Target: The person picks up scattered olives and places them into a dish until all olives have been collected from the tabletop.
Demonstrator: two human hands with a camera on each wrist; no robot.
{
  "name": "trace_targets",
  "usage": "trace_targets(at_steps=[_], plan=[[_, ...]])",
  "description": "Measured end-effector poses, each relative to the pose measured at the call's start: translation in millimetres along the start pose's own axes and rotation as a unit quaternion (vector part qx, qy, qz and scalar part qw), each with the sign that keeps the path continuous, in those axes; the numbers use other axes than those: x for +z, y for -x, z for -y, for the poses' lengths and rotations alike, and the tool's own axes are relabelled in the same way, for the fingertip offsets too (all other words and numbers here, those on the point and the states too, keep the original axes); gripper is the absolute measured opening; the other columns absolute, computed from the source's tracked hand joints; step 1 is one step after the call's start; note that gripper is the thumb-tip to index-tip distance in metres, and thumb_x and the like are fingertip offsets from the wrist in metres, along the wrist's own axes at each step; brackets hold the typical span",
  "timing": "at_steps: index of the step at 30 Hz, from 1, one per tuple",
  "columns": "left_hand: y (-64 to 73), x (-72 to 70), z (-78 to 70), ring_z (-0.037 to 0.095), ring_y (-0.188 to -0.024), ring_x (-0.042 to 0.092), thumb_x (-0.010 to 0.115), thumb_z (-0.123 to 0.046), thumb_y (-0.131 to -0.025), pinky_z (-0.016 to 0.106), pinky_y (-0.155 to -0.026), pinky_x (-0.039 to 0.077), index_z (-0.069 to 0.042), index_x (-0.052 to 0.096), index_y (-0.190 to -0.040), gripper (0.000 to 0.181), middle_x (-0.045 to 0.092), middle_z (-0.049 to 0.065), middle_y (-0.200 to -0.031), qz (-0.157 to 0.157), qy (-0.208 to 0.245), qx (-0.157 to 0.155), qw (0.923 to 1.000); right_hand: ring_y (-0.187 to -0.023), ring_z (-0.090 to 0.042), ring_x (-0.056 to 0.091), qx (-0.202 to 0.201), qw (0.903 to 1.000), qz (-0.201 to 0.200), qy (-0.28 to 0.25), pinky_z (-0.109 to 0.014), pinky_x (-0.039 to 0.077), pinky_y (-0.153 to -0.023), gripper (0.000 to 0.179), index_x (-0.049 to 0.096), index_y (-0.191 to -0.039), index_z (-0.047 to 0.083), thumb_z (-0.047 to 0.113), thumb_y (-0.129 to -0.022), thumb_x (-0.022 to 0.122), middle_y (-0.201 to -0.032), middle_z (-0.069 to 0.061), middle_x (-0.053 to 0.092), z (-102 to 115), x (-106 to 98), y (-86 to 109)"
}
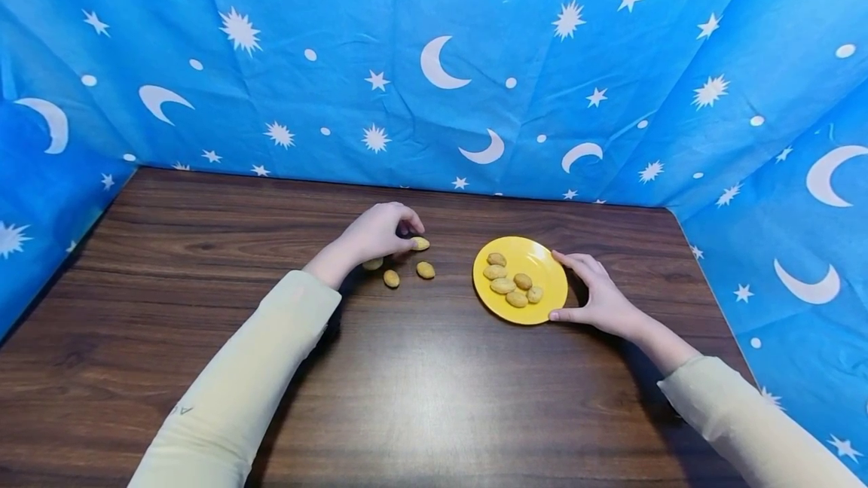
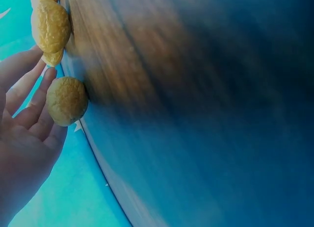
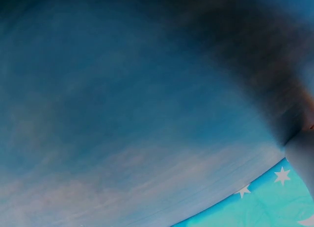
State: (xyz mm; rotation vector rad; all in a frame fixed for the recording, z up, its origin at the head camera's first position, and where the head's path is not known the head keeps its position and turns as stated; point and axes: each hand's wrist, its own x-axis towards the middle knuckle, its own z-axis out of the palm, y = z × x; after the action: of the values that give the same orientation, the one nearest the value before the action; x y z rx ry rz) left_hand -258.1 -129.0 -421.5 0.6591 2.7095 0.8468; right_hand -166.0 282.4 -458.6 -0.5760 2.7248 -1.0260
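Note:
My left hand [image 1: 380, 232] is low over the table, pinching a small wrinkled yellow-brown oval piece [image 1: 421, 244] that looks like a baby potato. In the left wrist view, that same oval piece [image 2: 52, 58] shows at the fingertips. Close by lie more such pieces: one in front of the hand [image 1: 425, 270], one nearer me [image 1: 391, 279] and one partly hidden under the wrist [image 1: 372, 264]. A round yellow plate [image 1: 539, 253] carries several similar pieces [image 1: 503, 286]. With thumb and fingers spread along its right rim, my right hand [image 1: 597, 296] holds the plate.
The dark wooden table [image 1: 434, 398] meets a blue cloth [image 1: 380, 21] with white moons and stars at its back and sides. The right wrist view shows mostly blurred tabletop [image 3: 122, 114] and a cloth corner.

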Motion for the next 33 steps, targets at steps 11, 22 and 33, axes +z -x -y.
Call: trace_targets(at_steps=[11,22,33], plan=[[-3.5,4.2,-0.4,0.027,-0.105,0.069,0.078,-0.015,-0.097,0.044,-0.097,0.056,-0.007,0.077,-0.113,0.017,0.076,0.011,-0.112,0.018,-0.018,0.005,0.9997,-0.144,-0.044,0.035,0.006,1.0000,0.002,-0.001,-0.073,0.029,-0.117,0.098,0.038,-0.163,0.007,0.025,-0.084,0.093,-0.154,-0.022,0.043,-1.9,0.4,0.8],[-4.2,6.0,-0.2,0.024,-0.098,0.069,0.077,-0.016,-0.098,0.042,-0.093,0.056,-0.008,0.078,-0.108,0.013,0.076,0.009,-0.105,0.020,-0.012,0.010,0.9997,-0.143,-0.043,0.035,0.005,1.0000,0.003,-0.002,-0.073,0.030,-0.116,0.099,0.039,-0.163,0.008,0.026,-0.083,0.093,-0.154,-0.022,0.043,-3.2,0.8,0.8],[-9.4,8.2,-6.2,0.022,-0.100,0.068,0.077,-0.021,-0.099,0.041,-0.094,0.056,-0.012,0.078,-0.109,0.014,0.075,0.006,-0.107,0.001,-0.020,0.023,0.9995,-0.143,-0.043,0.035,0.004,1.0000,0.001,-0.002,-0.073,0.031,-0.117,0.098,0.038,-0.163,0.007,0.026,-0.084,0.092,-0.154,-0.021,0.043,-3.6,2.0,-0.2]])
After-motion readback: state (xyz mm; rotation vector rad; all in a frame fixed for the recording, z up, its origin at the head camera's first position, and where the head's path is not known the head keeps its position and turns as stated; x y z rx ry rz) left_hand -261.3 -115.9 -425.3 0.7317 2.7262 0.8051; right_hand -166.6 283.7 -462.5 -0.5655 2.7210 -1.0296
